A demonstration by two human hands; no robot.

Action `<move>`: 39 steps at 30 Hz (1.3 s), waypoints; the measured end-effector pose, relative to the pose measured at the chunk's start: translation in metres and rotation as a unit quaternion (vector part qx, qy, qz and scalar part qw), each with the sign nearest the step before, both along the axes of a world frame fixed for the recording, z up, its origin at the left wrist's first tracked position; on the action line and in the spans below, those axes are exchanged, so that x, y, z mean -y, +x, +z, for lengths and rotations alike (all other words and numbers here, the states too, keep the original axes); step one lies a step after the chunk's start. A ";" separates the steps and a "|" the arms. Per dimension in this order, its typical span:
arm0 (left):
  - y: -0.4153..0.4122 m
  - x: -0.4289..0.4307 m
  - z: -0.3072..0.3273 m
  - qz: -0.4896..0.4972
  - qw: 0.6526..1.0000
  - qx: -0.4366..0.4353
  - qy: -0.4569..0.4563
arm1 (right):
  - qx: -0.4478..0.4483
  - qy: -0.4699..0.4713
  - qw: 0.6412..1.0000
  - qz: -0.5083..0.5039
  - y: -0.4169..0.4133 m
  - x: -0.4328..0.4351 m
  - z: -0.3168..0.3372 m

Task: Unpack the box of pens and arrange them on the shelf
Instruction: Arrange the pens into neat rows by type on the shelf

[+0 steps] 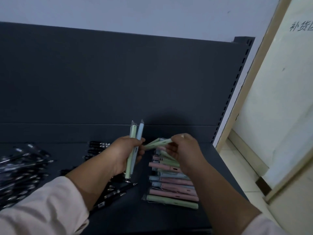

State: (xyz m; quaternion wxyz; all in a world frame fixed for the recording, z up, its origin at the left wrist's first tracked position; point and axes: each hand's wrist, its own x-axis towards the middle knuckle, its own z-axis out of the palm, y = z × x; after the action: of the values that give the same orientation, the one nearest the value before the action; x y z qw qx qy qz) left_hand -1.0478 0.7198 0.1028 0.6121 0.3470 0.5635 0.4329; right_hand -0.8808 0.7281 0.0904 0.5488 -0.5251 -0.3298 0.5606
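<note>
Dark grey metal shelving fills most of the view: a flat shelf (pixel 149 221) is backed by an upright back panel (pixel 118 82), with a pale wall (pixel 135 14) above it. A cream door panel (pixel 279 99) bearing printed characters is seen at the right, and tiled floor (pixel 237 165) below it.

Both hands are held over the shelf, near each other but not touching. Two pens are gripped upright in the left hand (pixel 124 155), with the fingers curled round them: a pale green pen (pixel 128 167) and a pale blue pen (pixel 139 133), side by side, their clear wrapper tips standing above the hand. A slanted green wrapped pen (pixel 156 143) is pinched between the thumb and curled fingers of the right hand (pixel 184 153), its free end pointed at the left hand; whether a second pen is held with it cannot be told.

Under the right hand, a row of pastel pens (pixel 172 185) in pink, blue and green is laid crosswise on the shelf, touching one another, with a green one nearest the viewer. Loose black pens (pixel 22 167) are spread at the left of the shelf, and more black pens (pixel 115 194) are partly covered by the left forearm. Pale sleeves (pixel 42 206) are worn on both arms.
</note>
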 end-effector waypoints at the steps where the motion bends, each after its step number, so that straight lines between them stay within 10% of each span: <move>1: -0.001 0.000 0.000 -0.003 1.000 -0.001 0.004 | 0.008 0.003 1.000 -0.014 0.009 -0.002 0.001; 10: -0.006 -0.004 -0.006 0.002 1.000 -0.010 0.022 | 0.138 -0.067 0.987 -0.041 0.065 -0.025 -0.017; 19: -0.006 -0.007 -0.003 -0.046 0.998 0.030 0.005 | 0.486 0.018 0.873 0.034 0.054 -0.018 -0.011; 27: 0.006 -0.003 -0.001 -0.145 0.989 0.019 0.014 | 0.247 0.050 0.944 0.210 -0.006 -0.005 0.010; 34: 0.008 -0.012 -0.005 -0.123 0.988 -0.093 0.018 | 0.147 0.057 0.979 0.126 -0.003 -0.019 0.012; 39: -0.004 -0.026 -0.013 -0.026 0.989 -0.145 0.011 | 0.539 0.152 0.822 0.106 0.027 -0.035 -0.002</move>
State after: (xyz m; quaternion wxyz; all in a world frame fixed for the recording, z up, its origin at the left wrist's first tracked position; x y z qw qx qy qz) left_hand -1.0514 0.7454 0.0899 0.5309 0.4275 0.6324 0.3681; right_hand -0.8541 0.7633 0.0885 0.2936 -0.6152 -0.7076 0.1859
